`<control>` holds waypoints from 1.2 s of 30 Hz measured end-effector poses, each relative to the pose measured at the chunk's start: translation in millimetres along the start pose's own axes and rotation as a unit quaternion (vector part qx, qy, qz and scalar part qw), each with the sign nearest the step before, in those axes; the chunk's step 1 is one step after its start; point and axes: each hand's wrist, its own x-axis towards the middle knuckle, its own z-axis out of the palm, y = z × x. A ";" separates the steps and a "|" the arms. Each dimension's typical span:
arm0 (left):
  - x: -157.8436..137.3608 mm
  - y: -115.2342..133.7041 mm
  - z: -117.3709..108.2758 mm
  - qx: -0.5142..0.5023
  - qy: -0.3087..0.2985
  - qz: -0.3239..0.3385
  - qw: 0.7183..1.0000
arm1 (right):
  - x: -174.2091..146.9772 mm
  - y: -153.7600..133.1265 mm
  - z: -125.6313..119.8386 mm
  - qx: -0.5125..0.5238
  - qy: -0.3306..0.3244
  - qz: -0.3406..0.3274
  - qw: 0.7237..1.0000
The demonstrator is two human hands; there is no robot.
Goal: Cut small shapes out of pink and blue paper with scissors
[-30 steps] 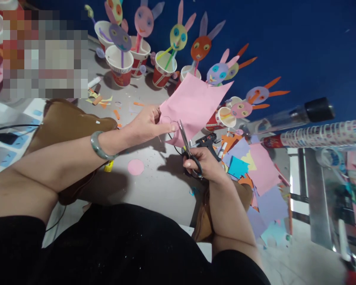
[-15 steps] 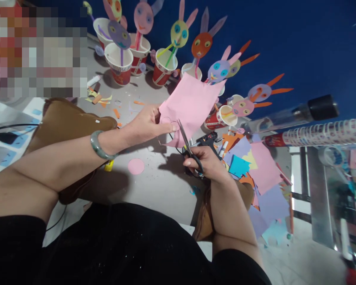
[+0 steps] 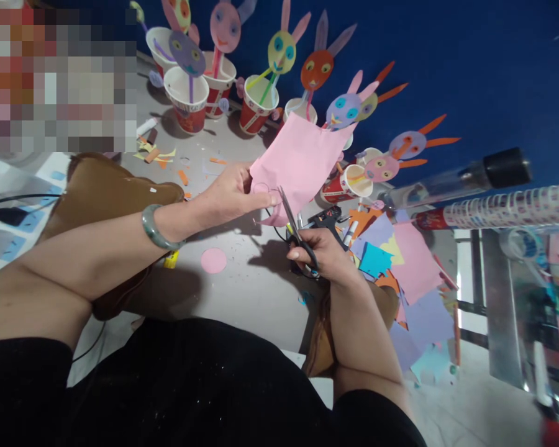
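Observation:
My left hand pinches the lower left edge of a pink sheet of paper, thumb on top, held above the table. Small circles are drawn on the paper near my thumb. My right hand grips a pair of scissors by its black handles, fingers in the loops. The blades point up and left and lie at the paper's lower part, where a cut strip curls downward. On the table below lies a pink paper circle.
Red paper cups with paper rabbit heads on straws line the back. A black glue gun lies behind my right hand. Coloured paper sheets are piled at right, beside a stack of cups. Scraps lie at left.
The cut strip at the bottom of the pink sheet has curled up and shifted, and the sheet has turned slightly. Both hands stay almost in place.

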 end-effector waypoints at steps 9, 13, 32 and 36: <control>-0.2 1.5 0.1 0.003 -0.013 -0.004 1.000 | -0.1 -1.1 1.0 0.009 0.005 0.002 1.000; 0.2 -0.6 -1.1 0.007 -0.009 -0.004 1.000 | -0.8 -2.0 0.5 0.001 0.007 0.005 1.000; 3.9 6.7 1.7 0.019 0.031 0.009 0.999 | 0.6 1.5 2.9 -0.002 0.018 0.007 1.000; 4.2 -0.7 1.7 0.003 0.026 0.004 1.000 | 3.0 5.9 4.8 -0.011 0.022 -0.002 1.000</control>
